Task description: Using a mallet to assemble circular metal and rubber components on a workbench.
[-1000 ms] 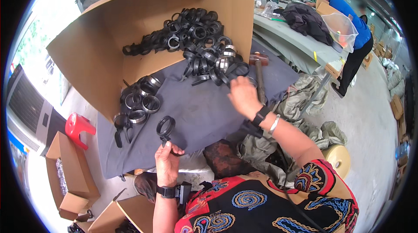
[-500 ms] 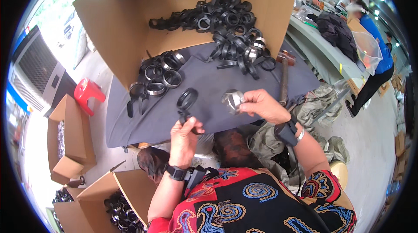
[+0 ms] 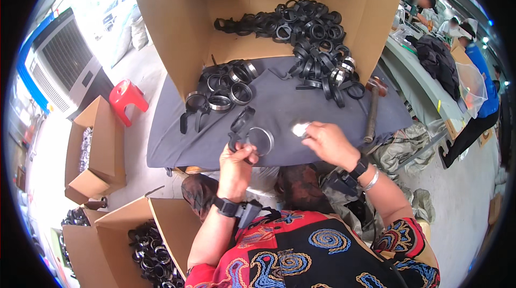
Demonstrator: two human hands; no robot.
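Observation:
My left hand (image 3: 237, 160) grips a black plastic clamp ring (image 3: 240, 124) together with a shiny metal ring (image 3: 261, 140), held just above the dark grey cloth (image 3: 285, 110) on the table. My right hand (image 3: 329, 143) is closed on a small white piece (image 3: 299, 129) close to the metal ring. Behind them lie a group of assembled black-and-metal rings (image 3: 223, 90) and a large heap of black clamp parts (image 3: 310, 35) inside an open cardboard box (image 3: 183, 30).
A hammer (image 3: 372, 109) lies on the cloth at right. A cardboard box of finished rings (image 3: 148, 245) stands at my lower left, with more boxes (image 3: 94, 153), a red stool (image 3: 128, 101) and a fan unit (image 3: 62, 67) further left. Other people (image 3: 473, 73) work at a table on the right.
My right hand drew back from the heap with a small piece and came toward the left hand. The left hand lifted the black clamp and now also holds a metal ring.

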